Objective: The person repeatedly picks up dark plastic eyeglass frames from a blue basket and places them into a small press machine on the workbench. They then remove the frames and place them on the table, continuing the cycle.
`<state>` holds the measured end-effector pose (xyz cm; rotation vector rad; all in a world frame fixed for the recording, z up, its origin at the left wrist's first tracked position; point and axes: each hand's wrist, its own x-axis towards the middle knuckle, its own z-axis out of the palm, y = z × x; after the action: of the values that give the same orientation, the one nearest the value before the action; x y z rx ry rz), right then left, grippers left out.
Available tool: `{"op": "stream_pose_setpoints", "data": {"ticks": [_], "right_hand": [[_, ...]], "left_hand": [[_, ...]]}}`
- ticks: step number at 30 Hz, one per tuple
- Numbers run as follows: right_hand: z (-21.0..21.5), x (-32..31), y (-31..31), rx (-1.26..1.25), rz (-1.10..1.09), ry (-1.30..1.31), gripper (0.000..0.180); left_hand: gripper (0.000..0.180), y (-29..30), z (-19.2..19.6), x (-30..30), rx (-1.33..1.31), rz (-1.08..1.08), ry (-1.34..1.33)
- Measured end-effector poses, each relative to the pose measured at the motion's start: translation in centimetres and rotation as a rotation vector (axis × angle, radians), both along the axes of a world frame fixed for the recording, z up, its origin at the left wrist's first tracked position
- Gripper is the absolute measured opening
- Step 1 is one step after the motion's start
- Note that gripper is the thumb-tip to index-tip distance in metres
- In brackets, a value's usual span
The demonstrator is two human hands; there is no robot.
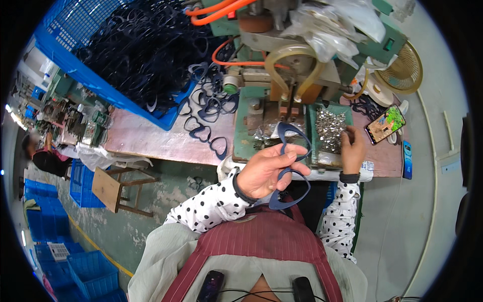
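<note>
In the upper left of the frame a blue plastic crate holds a dense pile of navy heart-shaped pieces; single outlines sink into the dark mass. To its right, loose heart outlines lie on the pink tabletop, some overlapping.

Near the centre, the left hand reaches in from a dotted white sleeve, thumb and fingers closed in a pinch. It has hold of an upper heart-shaped loop and a lower heart-shaped loop, raised in front of the green bench machine. Both are thin, flat, matt navy bands around an open middle. The upper loop's long axis slants from upper left to lower right, with a thick corner at the upper left; the lower loop's runs from lower left to upper right, its thick corner at the lower left. The fingers cover the part between them, so whether the two are joined cannot be told.

Right of centre, the right hand rests at the right edge of a tray of small shiny metal bits. Its fingers are curled, tips among or against the bits; whether they grip one cannot be told. Separate bits are too small to make out.

Farther right lies a lit phone, tilted, below a round fan in the upper right.
</note>
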<state>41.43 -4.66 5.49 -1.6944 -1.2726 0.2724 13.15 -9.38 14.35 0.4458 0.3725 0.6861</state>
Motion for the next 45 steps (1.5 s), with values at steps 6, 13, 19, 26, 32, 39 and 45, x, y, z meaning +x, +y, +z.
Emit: {"op": "stream_pose_setpoints", "data": {"ticks": [6, 13, 19, 26, 32, 39, 45], "right_hand": [[0.2, -0.5, -1.2, -0.185, 0.064, -0.505, 0.019], [-1.0, -0.9, 0.5, 0.089, 0.071, -0.08, 0.013], [0.1, -2.3, -0.5, 0.188, -0.047, -0.009, 0.007], [-0.4, -2.0, -0.7, 0.15, -0.08, -0.134, 0.01], [-0.3, -2.7, -0.8, 0.231, -0.017, -0.067, 0.013], [3.4, -5.3, -0.2, 0.318, 0.05, -0.122, 0.005], [9.7, -9.4, -2.5, 0.127, 0.418, 0.339, 0.016]], "left_hand": [[0.028, -0.1, 0.4, 0.5, -0.007, -0.019, -0.016], [0.036, -0.4, -2.8, -6.8, 0.934, 0.198, 0.928], [0.068, 3.0, -10.8, -19.9, 1.844, -0.048, 2.016], [0.038, 2.3, -12.9, -23.9, 1.947, 0.067, 1.617], [0.013, 5.2, -12.1, -22.0, 1.053, 0.768, 1.466], [0.032, 3.7, -3.1, -9.7, 1.712, 1.039, 1.392], [0.038, 1.8, 1.2, -2.6, 2.173, 0.813, 1.025]]}}
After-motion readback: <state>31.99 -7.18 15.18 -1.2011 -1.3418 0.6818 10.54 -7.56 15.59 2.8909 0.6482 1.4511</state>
